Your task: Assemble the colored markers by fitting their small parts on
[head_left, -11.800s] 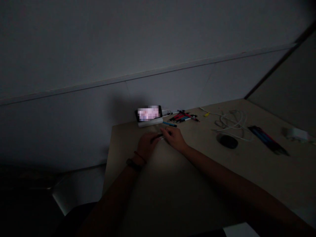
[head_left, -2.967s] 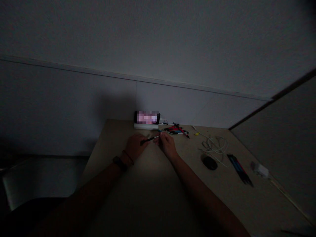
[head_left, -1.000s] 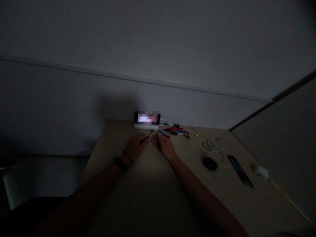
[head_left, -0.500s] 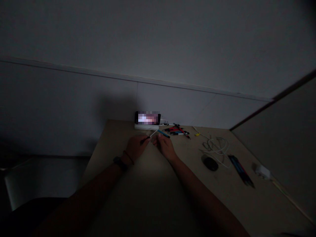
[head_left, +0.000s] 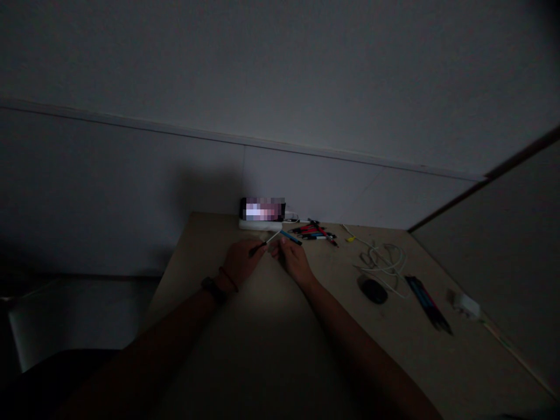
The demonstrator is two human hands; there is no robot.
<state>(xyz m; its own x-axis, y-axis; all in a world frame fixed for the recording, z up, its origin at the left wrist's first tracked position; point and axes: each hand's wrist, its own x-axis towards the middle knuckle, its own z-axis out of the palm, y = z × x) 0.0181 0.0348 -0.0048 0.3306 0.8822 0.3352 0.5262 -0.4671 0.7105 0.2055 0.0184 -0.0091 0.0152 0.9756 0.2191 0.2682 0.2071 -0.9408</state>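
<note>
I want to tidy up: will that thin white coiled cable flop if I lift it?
It will probably flop, since the thin white cable lies in loose, curving loops. Those loops may also snag each other as it rises.

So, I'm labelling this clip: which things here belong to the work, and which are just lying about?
In use: left hand, right hand, thin black-and-white pen part, slim blue pen barrel.
Lying about: loose red-and-black pens, black computer mouse, coiled white cable, blue-and-black pen bundle.
</note>
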